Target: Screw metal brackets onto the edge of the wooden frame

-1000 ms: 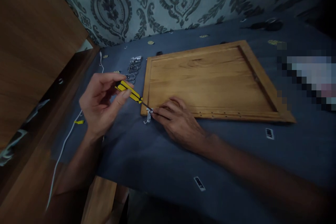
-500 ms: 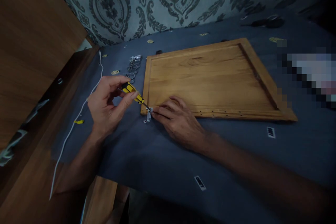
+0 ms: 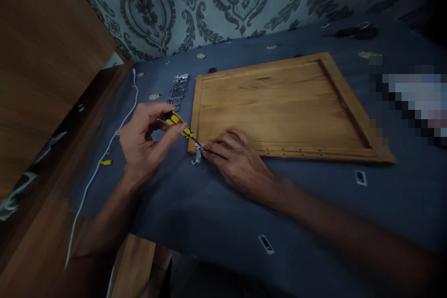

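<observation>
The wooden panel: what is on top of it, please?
The panel bears a metal fitting at its near left corner, with the screwdriver pointed at it; the right hand rests alongside. Its surface beneath them is covered.

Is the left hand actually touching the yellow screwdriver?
Touching: the head view shows the left hand holding the yellow screwdriver between thumb and fingers.

A yellow-and-black screwdriver (image 3: 186, 132) slants down toward the right, its tip at a small silvery metal piece (image 3: 199, 154) on the near left corner of a brown, framed wooden panel (image 3: 275, 107) lying flat, dark-dotted along its near edge.
</observation>
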`<state>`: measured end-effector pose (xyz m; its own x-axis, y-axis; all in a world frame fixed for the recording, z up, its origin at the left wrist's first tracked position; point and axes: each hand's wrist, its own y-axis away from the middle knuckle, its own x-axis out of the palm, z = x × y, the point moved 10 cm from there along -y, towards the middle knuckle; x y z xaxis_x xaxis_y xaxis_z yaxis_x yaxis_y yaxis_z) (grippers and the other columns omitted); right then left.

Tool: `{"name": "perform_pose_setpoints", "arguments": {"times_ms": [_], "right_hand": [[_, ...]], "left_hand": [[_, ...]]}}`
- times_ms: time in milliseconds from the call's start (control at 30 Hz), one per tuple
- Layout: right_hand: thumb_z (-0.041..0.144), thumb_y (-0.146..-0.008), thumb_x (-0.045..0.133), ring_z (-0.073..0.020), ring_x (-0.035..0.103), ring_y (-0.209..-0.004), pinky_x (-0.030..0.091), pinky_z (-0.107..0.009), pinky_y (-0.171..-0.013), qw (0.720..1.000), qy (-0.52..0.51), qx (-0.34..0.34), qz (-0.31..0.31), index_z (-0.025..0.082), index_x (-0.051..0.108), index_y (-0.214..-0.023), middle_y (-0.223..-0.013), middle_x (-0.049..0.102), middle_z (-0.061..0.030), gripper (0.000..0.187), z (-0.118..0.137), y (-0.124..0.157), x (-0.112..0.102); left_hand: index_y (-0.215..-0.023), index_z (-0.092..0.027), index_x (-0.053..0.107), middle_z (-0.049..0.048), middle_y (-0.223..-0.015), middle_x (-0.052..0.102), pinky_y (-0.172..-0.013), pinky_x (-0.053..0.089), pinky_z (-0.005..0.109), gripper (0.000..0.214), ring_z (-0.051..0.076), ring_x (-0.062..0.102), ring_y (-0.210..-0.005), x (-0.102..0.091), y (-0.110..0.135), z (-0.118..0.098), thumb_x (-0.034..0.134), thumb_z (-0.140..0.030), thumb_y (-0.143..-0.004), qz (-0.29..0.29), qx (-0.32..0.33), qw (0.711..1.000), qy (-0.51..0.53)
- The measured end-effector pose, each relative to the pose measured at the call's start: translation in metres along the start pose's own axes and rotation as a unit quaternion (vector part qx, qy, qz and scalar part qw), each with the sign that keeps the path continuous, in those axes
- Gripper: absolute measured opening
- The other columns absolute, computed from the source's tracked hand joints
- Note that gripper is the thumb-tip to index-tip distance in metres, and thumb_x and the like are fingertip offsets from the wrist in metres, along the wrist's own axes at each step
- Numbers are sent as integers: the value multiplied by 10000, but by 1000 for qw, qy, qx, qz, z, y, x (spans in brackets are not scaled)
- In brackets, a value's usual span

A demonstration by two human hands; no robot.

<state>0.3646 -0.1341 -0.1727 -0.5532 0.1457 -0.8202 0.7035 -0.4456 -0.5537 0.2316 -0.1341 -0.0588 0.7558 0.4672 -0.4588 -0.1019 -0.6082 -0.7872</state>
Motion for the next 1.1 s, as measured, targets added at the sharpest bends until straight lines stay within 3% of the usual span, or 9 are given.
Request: {"name": "perform_pose_setpoints", "arguments": {"times_ms": [200,400,600,733,933,1100], "right_hand": [[109,-997,569,-234,593,-1015,377,-496,-1077,1000,5,1,-6,207,751,-1113,-1068,774,-48,237,1,-1,0],[118,-1005,566,-240,600,-1026,374,-497,-1086,1000,6,0,-7,193,748,-1123,-1070,780,-52,229,1,0,-1],[120,-1010,553,-235,598,-1007,381,-495,-1080,1000,7,2,-3,202,750,-1114,-1068,781,-46,237,0,0,0],[114,-997,559,-240,590,-1026,372,-503,-1089,1000,8,-2,2,217,743,-1136,-1096,775,-47,252,1,0,2],[113,-995,557,-242,581,-1014,368,-490,-1090,1000,17,0,-3,184,743,-1135,-1097,772,-57,243,2,0,0],[89,-980,544,-239,580,-1005,384,-486,-1072,1000,23,-5,-14,181,757,-1111,-1090,773,-67,266,3,0,-5]], "left_hand": [[-1083,-265,737,-19,-928,715,-640,633,180,248,99,688,-737,1,0,-3,821,-225,-854,7,13,1000,3],[-1182,-257,724,1,-1055,755,-796,636,221,303,129,742,-903,7,0,4,767,-161,-897,59,-20,997,44],[-1230,-253,694,23,-1102,754,-845,624,249,297,149,745,-982,12,1,6,720,-180,-944,91,-19,993,69],[-1223,-265,683,27,-1110,730,-822,628,272,282,149,722,-959,16,3,7,722,-223,-947,89,-2,993,71],[-1163,-265,690,-12,-992,713,-704,576,191,282,92,661,-821,10,0,-9,788,-250,-899,43,79,996,13],[-1199,-262,703,-17,-1016,733,-765,574,178,325,81,676,-849,9,0,-6,778,-169,-897,54,55,997,28]]}}
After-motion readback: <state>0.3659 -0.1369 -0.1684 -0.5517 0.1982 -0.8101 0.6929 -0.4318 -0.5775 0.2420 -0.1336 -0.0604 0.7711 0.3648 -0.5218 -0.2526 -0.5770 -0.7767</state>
